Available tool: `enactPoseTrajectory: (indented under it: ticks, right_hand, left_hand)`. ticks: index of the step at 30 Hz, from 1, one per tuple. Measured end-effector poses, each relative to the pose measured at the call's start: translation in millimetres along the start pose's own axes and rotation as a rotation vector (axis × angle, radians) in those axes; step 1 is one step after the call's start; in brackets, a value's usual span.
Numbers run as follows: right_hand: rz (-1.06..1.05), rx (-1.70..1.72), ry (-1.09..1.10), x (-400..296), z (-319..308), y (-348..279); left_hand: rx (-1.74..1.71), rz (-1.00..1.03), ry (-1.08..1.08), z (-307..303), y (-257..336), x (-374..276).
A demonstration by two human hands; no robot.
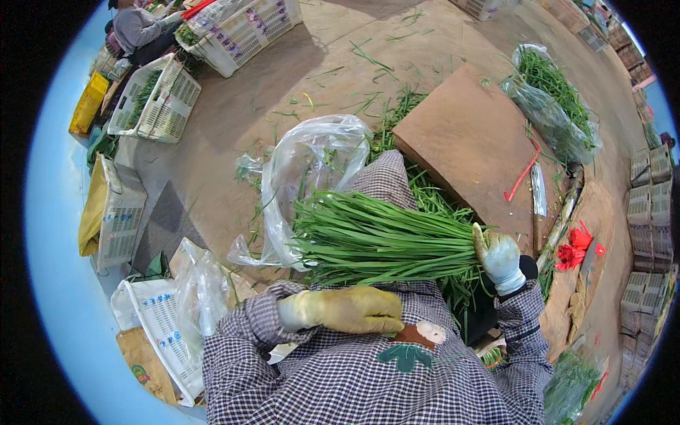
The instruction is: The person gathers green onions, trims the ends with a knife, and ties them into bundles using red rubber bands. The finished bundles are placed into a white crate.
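Note:
A large bunch of long green garlic chives [388, 236] lies across my lap, leaf ends fanned to the left. My right hand [496, 260], in a pale glove with a stained thumb, grips the gathered end at the right. My left hand [345, 309] wears a yellowed glove and is held before my chest, apart from the bunch. Its fingers lie together; the palm side is hidden. Past the leaf tips, a clear plastic bag [276, 196] stands with its mouth spread. Loose chives [441, 194] are heaped under and beyond the bunch.
A brown board [457, 133] bears a red tie [523, 170] and a blade-like metal strip [538, 188]. Beyond it is a bag of chives [558, 101]. Red ties [576, 247] lie at right beside a knife [588, 255]. White crates [159, 101] and a seated person [135, 32] are at upper left.

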State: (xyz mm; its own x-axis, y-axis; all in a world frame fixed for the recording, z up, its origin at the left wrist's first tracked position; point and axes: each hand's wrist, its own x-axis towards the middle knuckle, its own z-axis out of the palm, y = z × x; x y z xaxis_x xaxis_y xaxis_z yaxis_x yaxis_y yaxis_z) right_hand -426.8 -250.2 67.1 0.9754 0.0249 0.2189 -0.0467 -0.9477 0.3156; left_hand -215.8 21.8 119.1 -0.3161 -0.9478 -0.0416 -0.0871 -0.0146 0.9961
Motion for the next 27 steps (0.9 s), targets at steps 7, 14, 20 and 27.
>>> enactPoseTrajectory:
  ticks: [7, 14, 20, 27]
  right_hand:
    - [0.007, -0.039, 0.034, 3, 0, -1]
    - [0.014, -0.071, 0.022, -1, -1, -1]
    - [0.078, 0.022, -0.040, -18, 19, -2]
    - [0.046, 0.005, -0.046, -18, 19, 1]
  left_hand:
    - [0.805, -0.127, 0.974, -82, -26, -30]
    - [0.891, 0.001, 0.673, -38, -65, -19]
    - [0.947, -0.053, 0.650, 9, -82, -18]
    - [0.888, -0.294, 0.719, -20, -89, -31]
